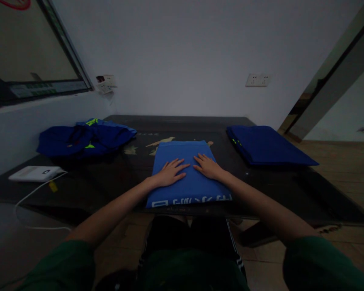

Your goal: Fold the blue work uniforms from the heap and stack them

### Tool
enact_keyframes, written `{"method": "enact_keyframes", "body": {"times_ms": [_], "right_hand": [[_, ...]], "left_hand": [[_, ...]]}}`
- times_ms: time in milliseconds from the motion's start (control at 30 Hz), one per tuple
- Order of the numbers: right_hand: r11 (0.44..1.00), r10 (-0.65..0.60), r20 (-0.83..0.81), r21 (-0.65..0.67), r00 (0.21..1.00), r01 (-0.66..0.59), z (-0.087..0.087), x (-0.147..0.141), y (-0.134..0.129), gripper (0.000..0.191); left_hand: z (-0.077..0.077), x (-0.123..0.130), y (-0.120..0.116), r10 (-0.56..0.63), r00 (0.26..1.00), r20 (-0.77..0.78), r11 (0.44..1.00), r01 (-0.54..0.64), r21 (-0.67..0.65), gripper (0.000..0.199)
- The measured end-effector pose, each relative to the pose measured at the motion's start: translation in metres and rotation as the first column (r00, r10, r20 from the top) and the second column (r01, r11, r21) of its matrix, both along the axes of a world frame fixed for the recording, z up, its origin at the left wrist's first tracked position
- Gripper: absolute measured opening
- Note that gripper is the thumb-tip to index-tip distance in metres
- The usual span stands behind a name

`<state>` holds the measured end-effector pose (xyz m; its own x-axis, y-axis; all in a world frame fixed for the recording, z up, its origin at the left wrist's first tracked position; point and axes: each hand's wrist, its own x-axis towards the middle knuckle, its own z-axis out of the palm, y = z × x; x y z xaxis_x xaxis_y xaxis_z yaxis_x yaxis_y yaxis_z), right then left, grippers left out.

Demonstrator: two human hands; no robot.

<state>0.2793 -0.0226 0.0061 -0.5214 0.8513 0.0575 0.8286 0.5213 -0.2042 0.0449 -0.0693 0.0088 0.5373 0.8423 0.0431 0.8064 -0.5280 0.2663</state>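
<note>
A folded blue garment (182, 190) with white lettering along its near edge lies flat on the dark table in front of me. My left hand (170, 173) rests palm down on its left half, fingers spread. On its right half lies my right hand (208, 166), also flat with the fingers apart. Neither hand grips the cloth. To the right is a neat stack of darker blue folded clothing (267, 145) with yellow-green marks on its left edge. A loose heap of blue clothing (87, 139) with yellow-green patches sits at the back left.
A white power bank (33, 173) with a white cable lies on the left of the dark table (182, 121). The table meets a pale wall with sockets (257, 80). A window (33, 48) is at the left, and the near table edge runs above my lap.
</note>
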Motion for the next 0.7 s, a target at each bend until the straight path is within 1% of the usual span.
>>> {"method": "enact_keyframes", "body": {"times_ms": [67, 167, 233, 300, 367, 433, 500, 567, 633, 700], "right_hand": [[1.0, -0.009, 0.017, -0.011, 1.0, 0.009, -0.008, 0.01, -0.011, 0.063], [0.997, -0.049, 0.01, 0.055, 0.999, 0.048, -0.015, 0.02, -0.016, 0.061], [0.994, -0.067, 0.021, 0.092, 0.998, 0.065, -0.013, 0.022, -0.018, 0.06], [0.99, -0.057, 0.043, 0.135, 0.997, 0.051, -0.007, 0.02, -0.023, 0.058], [0.988, -0.014, 0.046, 0.154, 0.999, 0.007, 0.0, 0.017, -0.033, 0.056], [0.992, 0.063, 0.03, 0.104, 0.998, -0.066, 0.003, 0.014, -0.048, 0.055], [0.99, 0.14, 0.022, 0.029, 0.99, -0.141, 0.002, 0.012, -0.063, 0.055], [0.985, 0.169, 0.034, 0.02, 0.985, -0.17, -0.003, 0.014, -0.076, 0.056], [0.984, 0.148, 0.042, 0.092, 0.988, -0.152, -0.009, 0.017, -0.083, 0.056], [0.979, 0.112, 0.033, 0.167, 0.993, -0.116, -0.014, 0.022, -0.087, 0.054]], "left_hand": [[-0.004, 0.001, -0.014, -0.011, 0.999, -0.038, 1.0, 0.011, 0.0, 0.054], [-0.006, -0.002, -0.022, 0.008, 0.998, -0.057, 0.998, -0.004, 0.061, 0.053], [-0.003, -0.005, -0.023, 0.023, 0.998, -0.056, 0.996, -0.018, 0.082, 0.051], [0.001, -0.006, -0.025, 0.031, 0.998, -0.051, 0.996, -0.026, 0.09, 0.05], [0.005, -0.003, -0.032, 0.026, 0.999, -0.037, 0.996, -0.023, 0.086, 0.05], [0.007, 0.003, -0.042, -0.007, 1.0, -0.021, 0.998, 0.008, 0.06, 0.051], [0.006, 0.011, -0.055, -0.043, 0.999, -0.03, 0.998, 0.044, 0.044, 0.051], [0.002, 0.015, -0.066, -0.053, 0.997, -0.062, 0.996, 0.057, 0.068, 0.051], [-0.002, 0.014, -0.075, -0.033, 0.996, -0.084, 0.993, 0.043, 0.114, 0.051], [-0.006, 0.008, -0.081, -0.006, 0.996, -0.092, 0.99, 0.019, 0.14, 0.051]]}}
